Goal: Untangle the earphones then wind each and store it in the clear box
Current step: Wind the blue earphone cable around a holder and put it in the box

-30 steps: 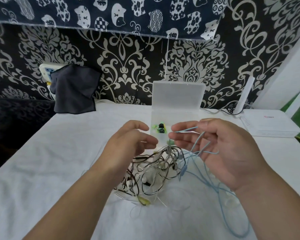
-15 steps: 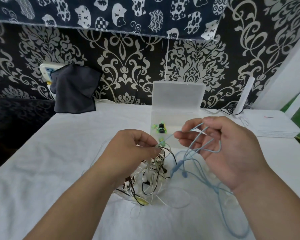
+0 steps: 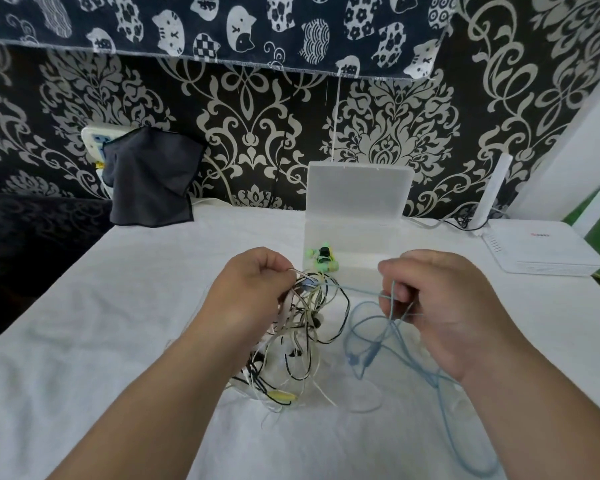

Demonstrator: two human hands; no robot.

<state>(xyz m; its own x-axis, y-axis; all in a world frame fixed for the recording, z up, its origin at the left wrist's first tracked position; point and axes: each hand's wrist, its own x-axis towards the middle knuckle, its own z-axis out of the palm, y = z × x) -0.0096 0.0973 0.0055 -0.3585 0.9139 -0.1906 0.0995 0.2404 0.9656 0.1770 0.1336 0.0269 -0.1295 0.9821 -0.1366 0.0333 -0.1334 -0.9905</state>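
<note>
While L hand (image 3: pixel 253 292) pinches tangled earphones (image 3: pixel 302 327) just in front of clear box (image 3: pixel 357 202) | R hand (image 3: pixel 440 306) grips blue earphone cable (image 3: pixel 361 289), taut btwn hands | box lid open, green earbuds (image 3: pixel 321 259) inside

The wall (image 3: pixel 257 133) at the back is black with a pale grey damask pattern of leaves and scrolls. Along the top of the frame hangs a dark navy cloth (image 3: pixel 222 26) printed with white cats — some carry checks, waves or small flowers. At the left, a plain charcoal cloth (image 3: pixel 149 181). The table cover (image 3: pixel 118 323) is white. The box (image 3: pixel 359 202) in the centre is frosted clear, with bright green and black earphones (image 3: pixel 321 259) inside. The tangle (image 3: pixel 302 327) holds white, cream, black and yellow cords; the cord (image 3: pixel 378 337) on the right is light blue. The router (image 3: pixel 541 251) is white.
</note>
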